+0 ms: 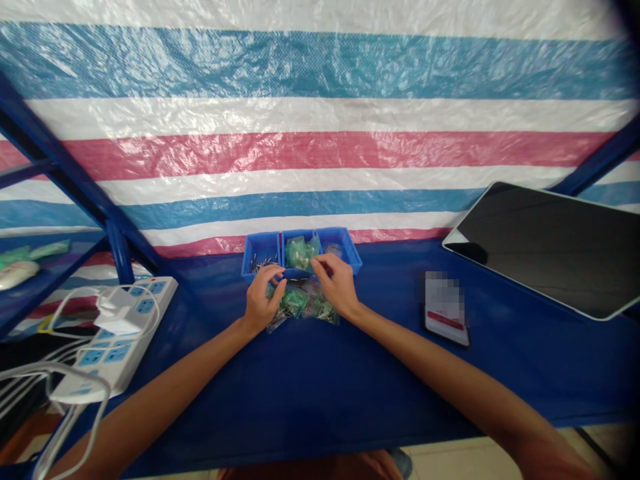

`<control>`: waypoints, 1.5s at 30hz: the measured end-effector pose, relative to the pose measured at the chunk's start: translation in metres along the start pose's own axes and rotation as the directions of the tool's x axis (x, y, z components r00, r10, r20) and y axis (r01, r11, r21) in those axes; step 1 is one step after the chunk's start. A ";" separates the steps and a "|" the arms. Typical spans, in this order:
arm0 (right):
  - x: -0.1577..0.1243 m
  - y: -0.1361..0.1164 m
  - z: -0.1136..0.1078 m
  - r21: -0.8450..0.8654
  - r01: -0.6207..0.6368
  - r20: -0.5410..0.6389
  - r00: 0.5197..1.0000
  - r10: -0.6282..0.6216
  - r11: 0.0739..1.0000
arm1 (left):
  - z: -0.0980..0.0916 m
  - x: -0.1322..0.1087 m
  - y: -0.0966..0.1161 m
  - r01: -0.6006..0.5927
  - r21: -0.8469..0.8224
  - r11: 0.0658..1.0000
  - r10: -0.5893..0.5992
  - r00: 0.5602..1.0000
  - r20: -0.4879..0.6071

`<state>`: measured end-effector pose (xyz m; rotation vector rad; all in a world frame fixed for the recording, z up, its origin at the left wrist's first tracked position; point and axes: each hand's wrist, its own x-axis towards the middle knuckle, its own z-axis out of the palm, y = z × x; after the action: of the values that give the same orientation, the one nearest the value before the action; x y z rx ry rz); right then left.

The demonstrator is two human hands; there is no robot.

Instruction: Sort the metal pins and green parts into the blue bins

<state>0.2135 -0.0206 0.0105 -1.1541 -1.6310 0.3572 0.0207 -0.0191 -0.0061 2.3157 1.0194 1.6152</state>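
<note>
My left hand [263, 298] is at the front of the left blue bin [247, 263], its fingers curled and the thumb near the index fingertip. My right hand [337, 283] pinches thumb and index together before the middle bin. Anything between the fingertips of either hand is too small to make out. Dark, thin metal pieces [264, 262] lie in the left bin. Green-tinted plastic bags [301, 253] fill the middle one. The right bin [345, 243] contains a clear bag. Under and between my hands lies a pile of small plastic bags [296, 302] with metal pieces inside.
A white power strip [143, 327] with cables and plugs lies on the left. To the right are a phone [447, 313] and a large dark-screened panel [555, 247]. The blue table [300, 393] meets a striped tarp [320, 153] behind; blue frame posts [120, 250] stand beside it.
</note>
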 end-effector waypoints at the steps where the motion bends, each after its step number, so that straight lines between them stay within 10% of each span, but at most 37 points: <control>1: 0.008 0.000 -0.002 -0.055 0.008 -0.001 1.000 -0.008 0.998 | 0.000 0.000 0.001 -0.010 0.002 1.000 0.010 1.000 0.011; 9: 0.050 0.006 -0.007 -0.560 0.276 0.357 0.931 -0.073 0.781 | -0.001 0.001 0.004 -0.036 0.012 0.999 0.036 0.999 0.037; 15: 0.049 0.003 0.003 -0.576 0.449 0.545 0.834 -0.088 0.683 | -0.003 0.002 0.005 -0.051 0.004 0.999 0.051 0.997 0.059; 29: 0.046 -0.011 -0.005 -0.479 0.270 0.410 0.910 -0.059 0.835 | -0.003 0.000 0.003 -0.027 0.028 0.999 0.025 0.998 0.049; 37: 0.028 -0.015 -0.005 -0.534 0.334 0.634 0.766 0.106 0.777 | -0.002 -0.001 0.002 -0.019 0.028 0.999 0.018 0.999 0.032; 45: 0.017 -0.018 -0.010 -0.555 0.351 0.650 0.748 0.130 0.755 | -0.003 -0.001 0.003 -0.014 0.037 0.999 0.012 0.999 0.043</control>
<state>0.2140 -0.0185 0.0369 -1.5288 -2.5964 0.0905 0.0195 -0.0224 -0.0042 2.3750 1.0362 1.5573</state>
